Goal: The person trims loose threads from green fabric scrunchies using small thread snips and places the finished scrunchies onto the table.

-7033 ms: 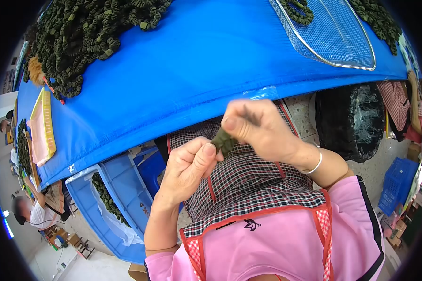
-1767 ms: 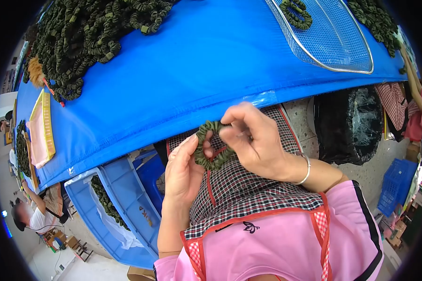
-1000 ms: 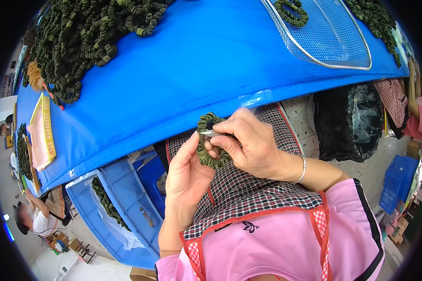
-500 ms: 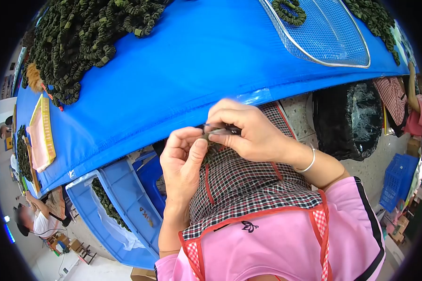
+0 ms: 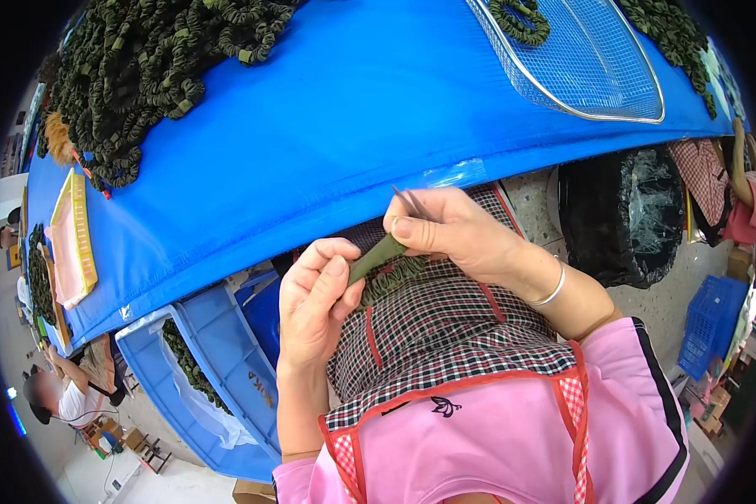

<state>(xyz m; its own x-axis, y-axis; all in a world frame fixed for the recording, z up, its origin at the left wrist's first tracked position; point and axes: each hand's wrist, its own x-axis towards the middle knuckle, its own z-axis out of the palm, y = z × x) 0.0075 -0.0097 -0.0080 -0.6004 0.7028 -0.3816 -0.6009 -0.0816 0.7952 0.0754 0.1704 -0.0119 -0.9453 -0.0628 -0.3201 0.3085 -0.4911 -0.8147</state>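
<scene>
A dark green scrunchie (image 5: 393, 284) is stretched between my hands above my lap. Its near part is gathered, while a smooth flat stretch of its fabric runs taut from hand to hand. My left hand (image 5: 312, 290) pinches one end of that flat stretch between thumb and fingers. My right hand (image 5: 458, 231) grips the other end under its thumb. Two dark pointed blades of thread snips (image 5: 411, 204) stick up from the right hand; their handles are hidden in the palm.
Beyond the hands lies a blue-covered table (image 5: 311, 126). It bears a big heap of green scrunchies (image 5: 155, 67), a wire basket (image 5: 596, 71) with a scrunchie at its edge and a yellow-edged tray (image 5: 80, 244). Blue bins (image 5: 227, 370) stand lower left; co-workers sit at both sides.
The hands have moved apart, drawing the scrunchie's fabric flat between them. The snips, earlier lying along the right fingers, now point up and away. The left hand has shifted slightly down and left.
</scene>
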